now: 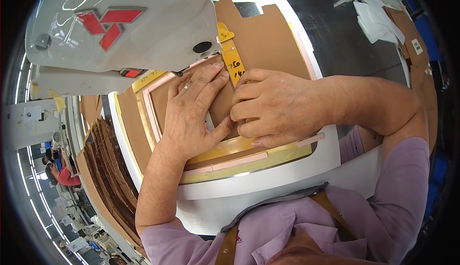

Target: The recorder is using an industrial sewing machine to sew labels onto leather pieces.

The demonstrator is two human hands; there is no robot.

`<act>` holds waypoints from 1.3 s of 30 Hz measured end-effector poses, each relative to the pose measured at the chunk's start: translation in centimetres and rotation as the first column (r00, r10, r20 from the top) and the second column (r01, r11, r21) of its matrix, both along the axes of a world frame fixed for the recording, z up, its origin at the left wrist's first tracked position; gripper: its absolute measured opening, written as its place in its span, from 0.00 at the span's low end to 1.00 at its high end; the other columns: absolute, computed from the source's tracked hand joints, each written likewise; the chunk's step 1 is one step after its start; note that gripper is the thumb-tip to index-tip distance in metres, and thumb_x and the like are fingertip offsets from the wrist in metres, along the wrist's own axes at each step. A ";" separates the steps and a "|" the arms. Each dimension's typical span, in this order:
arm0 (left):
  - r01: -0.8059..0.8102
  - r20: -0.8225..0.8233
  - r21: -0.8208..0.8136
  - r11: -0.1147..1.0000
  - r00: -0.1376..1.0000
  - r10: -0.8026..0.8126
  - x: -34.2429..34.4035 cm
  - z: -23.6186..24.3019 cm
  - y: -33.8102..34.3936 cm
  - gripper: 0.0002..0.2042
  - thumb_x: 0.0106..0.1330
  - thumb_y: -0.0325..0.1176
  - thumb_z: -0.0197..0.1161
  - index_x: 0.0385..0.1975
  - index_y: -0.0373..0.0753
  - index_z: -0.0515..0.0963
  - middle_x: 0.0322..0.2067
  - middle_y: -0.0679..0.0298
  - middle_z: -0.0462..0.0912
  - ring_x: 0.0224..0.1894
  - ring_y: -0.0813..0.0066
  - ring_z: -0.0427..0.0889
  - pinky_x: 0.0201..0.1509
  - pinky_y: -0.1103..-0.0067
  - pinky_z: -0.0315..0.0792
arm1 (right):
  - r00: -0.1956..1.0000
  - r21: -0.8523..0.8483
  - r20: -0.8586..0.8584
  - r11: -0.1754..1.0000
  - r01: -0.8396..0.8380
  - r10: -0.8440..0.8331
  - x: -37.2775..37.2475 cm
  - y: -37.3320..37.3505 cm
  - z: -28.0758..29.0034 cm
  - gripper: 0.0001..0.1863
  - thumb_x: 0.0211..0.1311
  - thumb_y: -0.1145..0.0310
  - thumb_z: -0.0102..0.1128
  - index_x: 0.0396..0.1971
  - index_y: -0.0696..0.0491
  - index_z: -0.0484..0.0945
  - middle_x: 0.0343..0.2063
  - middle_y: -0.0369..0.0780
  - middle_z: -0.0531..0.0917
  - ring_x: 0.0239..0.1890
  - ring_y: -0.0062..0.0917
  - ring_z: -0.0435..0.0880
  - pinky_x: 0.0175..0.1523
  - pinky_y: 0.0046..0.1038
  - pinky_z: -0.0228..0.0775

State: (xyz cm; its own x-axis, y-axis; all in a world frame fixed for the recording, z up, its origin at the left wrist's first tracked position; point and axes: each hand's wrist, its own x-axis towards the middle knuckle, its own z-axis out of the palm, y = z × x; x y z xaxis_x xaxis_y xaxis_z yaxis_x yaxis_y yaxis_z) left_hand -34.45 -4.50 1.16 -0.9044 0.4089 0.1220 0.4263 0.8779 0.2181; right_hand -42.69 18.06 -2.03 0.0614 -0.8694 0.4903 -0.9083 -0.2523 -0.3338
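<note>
I see my left hand (194, 109) spread flat, fingers (211, 80) open, pressing the brown cardboard-like panel (263, 40); right hand (273, 107) fingers curled shut against it, hiding whatever they pinch.

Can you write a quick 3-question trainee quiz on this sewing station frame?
1. True or false: the left hand lies flat on the brown piece under the sewing machine head.
2. Which hand wears a ring? A) left B) right C) neither
3. What lies stacked at the table's left edge?

Key
1. True: its palm is down and its fingers are spread.
2. A: the ring is on a left-hand finger; the right hand shows none.
3. A stack of brown cut pieces, beside the white table.
</note>
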 end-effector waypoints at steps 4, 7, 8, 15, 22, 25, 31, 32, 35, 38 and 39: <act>0.007 0.014 -0.005 1.000 1.000 -0.007 -0.2 0.1 -0.1 0.34 0.49 0.40 0.71 0.61 0.39 0.76 0.67 0.56 0.74 0.68 0.60 0.74 0.72 0.57 0.59 | 1.000 0.025 -0.025 1.000 0.009 -0.008 0.0 0.1 0.2 0.09 0.61 0.60 0.63 0.31 0.49 0.84 0.34 0.34 0.82 0.45 0.27 0.79 0.58 0.37 0.68; 0.008 0.010 0.008 1.000 1.000 -0.008 -0.4 -0.3 0.1 0.34 0.49 0.40 0.71 0.61 0.39 0.76 0.68 0.56 0.74 0.69 0.60 0.73 0.72 0.56 0.59 | 1.000 0.022 -0.017 1.000 0.018 -0.018 -0.1 0.4 0.3 0.08 0.62 0.61 0.62 0.31 0.49 0.84 0.34 0.34 0.82 0.45 0.27 0.79 0.57 0.37 0.68; 0.012 0.002 0.024 1.000 1.000 -0.012 -0.4 -0.4 0.2 0.34 0.50 0.40 0.70 0.61 0.38 0.76 0.68 0.56 0.73 0.69 0.59 0.73 0.72 0.56 0.59 | 1.000 0.021 -0.017 1.000 0.017 -0.016 -0.1 0.5 0.3 0.08 0.62 0.61 0.62 0.31 0.49 0.84 0.34 0.34 0.82 0.45 0.27 0.79 0.57 0.37 0.68; 0.022 0.003 -0.032 0.999 1.000 -0.022 -0.2 -0.2 0.0 0.34 0.52 0.42 0.70 0.61 0.38 0.75 0.68 0.55 0.73 0.70 0.59 0.72 0.72 0.54 0.59 | 1.000 0.076 -0.023 0.997 0.022 -0.020 -0.1 0.5 0.6 0.09 0.60 0.60 0.66 0.33 0.50 0.83 0.38 0.35 0.82 0.48 0.29 0.79 0.61 0.38 0.68; -0.022 -0.065 -0.085 0.996 0.998 0.017 -0.1 0.2 1.3 0.30 0.57 0.40 0.69 0.61 0.38 0.75 0.65 0.57 0.75 0.66 0.59 0.76 0.70 0.55 0.63 | 0.996 0.071 -0.072 0.996 0.061 -0.056 -0.4 0.5 0.8 0.10 0.62 0.59 0.64 0.36 0.48 0.84 0.38 0.33 0.82 0.50 0.26 0.80 0.60 0.36 0.68; -0.033 -0.072 -0.132 0.991 0.997 0.024 0.3 0.5 1.7 0.28 0.58 0.38 0.70 0.59 0.38 0.77 0.62 0.59 0.77 0.61 0.63 0.80 0.70 0.55 0.64 | 0.991 0.081 -0.089 0.991 0.110 -0.103 -0.4 0.8 0.7 0.11 0.62 0.57 0.65 0.38 0.48 0.86 0.39 0.34 0.83 0.51 0.26 0.80 0.60 0.35 0.68; 0.023 -0.037 -0.101 0.995 0.999 -0.027 0.5 0.0 1.3 0.27 0.57 0.38 0.71 0.59 0.38 0.79 0.61 0.62 0.78 0.57 0.68 0.83 0.72 0.54 0.62 | 0.977 0.094 -0.138 0.980 0.175 -0.162 -0.9 1.1 1.2 0.13 0.64 0.53 0.66 0.38 0.46 0.87 0.41 0.34 0.84 0.53 0.25 0.80 0.58 0.34 0.70; 0.012 -0.026 -0.105 0.994 1.000 -0.014 0.5 0.0 1.2 0.29 0.58 0.39 0.71 0.61 0.38 0.78 0.63 0.61 0.76 0.59 0.67 0.82 0.73 0.54 0.61 | 0.977 0.093 -0.138 0.980 0.176 -0.163 -1.1 1.1 1.3 0.13 0.64 0.53 0.66 0.38 0.46 0.87 0.41 0.34 0.84 0.53 0.25 0.80 0.58 0.34 0.70; -0.022 0.006 -0.137 0.990 1.000 0.023 0.5 0.2 1.6 0.33 0.58 0.42 0.70 0.65 0.37 0.75 0.67 0.59 0.72 0.62 0.65 0.80 0.75 0.53 0.56 | 0.967 0.084 -0.177 0.977 0.198 -0.181 -1.5 1.2 1.3 0.15 0.64 0.50 0.65 0.37 0.46 0.86 0.41 0.34 0.84 0.53 0.25 0.81 0.57 0.34 0.71; -0.053 -0.011 -0.125 0.991 0.999 0.052 0.7 -0.5 1.5 0.36 0.57 0.44 0.69 0.68 0.38 0.71 0.70 0.58 0.68 0.65 0.63 0.77 0.77 0.52 0.51 | 0.951 0.057 -0.218 0.970 0.236 -0.218 -1.7 1.1 1.0 0.18 0.63 0.47 0.65 0.37 0.46 0.86 0.40 0.35 0.84 0.50 0.26 0.83 0.55 0.33 0.73; -0.053 -0.014 -0.126 0.991 0.999 0.052 0.8 -0.6 1.6 0.36 0.57 0.44 0.69 0.68 0.38 0.71 0.70 0.58 0.68 0.65 0.63 0.77 0.77 0.52 0.51 | 0.951 0.068 -0.217 0.968 0.242 -0.222 -1.8 1.1 1.0 0.20 0.61 0.46 0.67 0.38 0.48 0.85 0.41 0.37 0.83 0.48 0.30 0.83 0.55 0.34 0.74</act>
State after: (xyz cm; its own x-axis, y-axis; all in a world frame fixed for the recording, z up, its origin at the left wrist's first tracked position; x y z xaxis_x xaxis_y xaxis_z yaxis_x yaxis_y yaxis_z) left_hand -33.70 -2.88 0.54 -0.9240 0.3734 0.0821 0.3804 0.9194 0.1001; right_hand -44.44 19.12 -1.07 -0.0563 -0.9126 0.4049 -0.9894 -0.0034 -0.1451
